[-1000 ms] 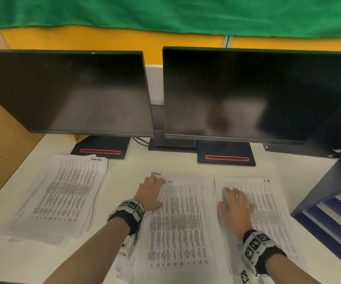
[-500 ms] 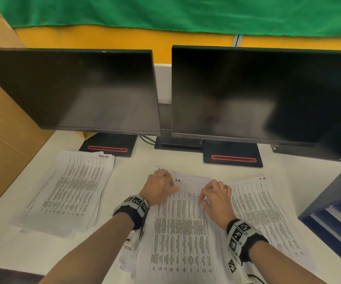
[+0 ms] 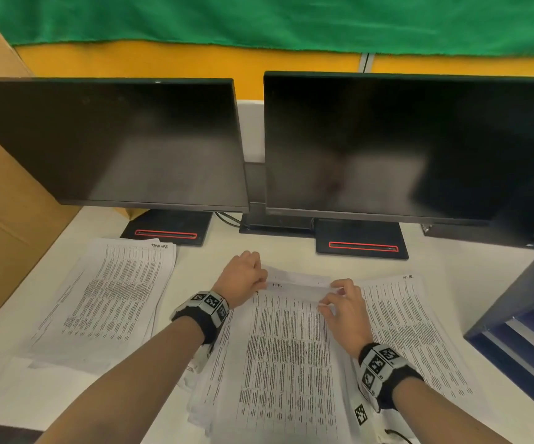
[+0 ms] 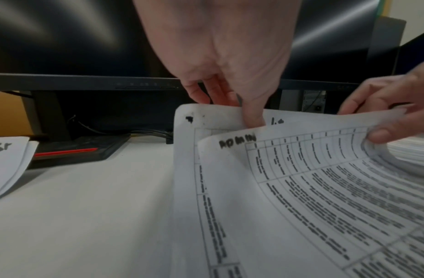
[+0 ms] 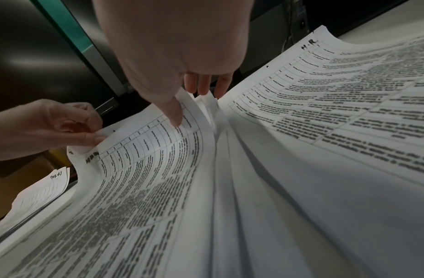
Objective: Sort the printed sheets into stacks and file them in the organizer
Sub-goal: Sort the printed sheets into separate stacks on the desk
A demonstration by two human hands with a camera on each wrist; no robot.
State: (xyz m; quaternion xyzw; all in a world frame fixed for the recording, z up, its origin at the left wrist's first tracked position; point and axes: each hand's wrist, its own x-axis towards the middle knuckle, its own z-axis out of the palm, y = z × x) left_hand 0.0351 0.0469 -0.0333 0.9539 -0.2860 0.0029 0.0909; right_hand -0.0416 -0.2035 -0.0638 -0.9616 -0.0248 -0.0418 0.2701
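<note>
The middle stack [image 3: 286, 357] of thin white sheets printed with dense black tables lies at 6 o'clock on the matte white desk [image 3: 214, 251]. The left hand [image 3: 243, 278] pinches its top sheet's far left corner; the right hand [image 3: 344, 310] pinches the far right corner, bowing the paper upward. A second ago both palms lay flat. The dark organizer [image 3: 515, 302] stands at 3 o'clock.

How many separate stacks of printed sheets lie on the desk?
3: left stack before the left monitor, middle stack held by both hands, right stack beside the organizer.
</note>
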